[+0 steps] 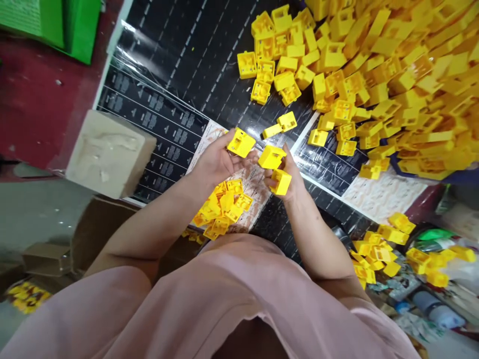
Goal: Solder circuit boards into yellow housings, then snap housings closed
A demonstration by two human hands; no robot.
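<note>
Near the front edge of the tabletop (175, 65), just above the person's lap, both hands met over the dark printed sheet. The left hand (214, 162) was closed on a flat yellow plastic cover (241, 142) dotted with small holes, pinched between thumb and fingertips. The right hand (288, 177) was closed on two yellow box-shaped housings: one (272, 156) at the fingertips, close beside the cover but not clearly touching it, the other (281, 181) tucked lower in the palm. Below the left hand, at the tabletop's near edge, lay a small heap of yellow parts (222, 208). A large pile of yellow housings (396, 75) filled the far right corner, with a loose pair (280, 124) lying just beyond the hands. A pale foam block (108, 152) sat on the left edge, and more yellow pieces (377, 252) lay off the tabletop's right side.
</note>
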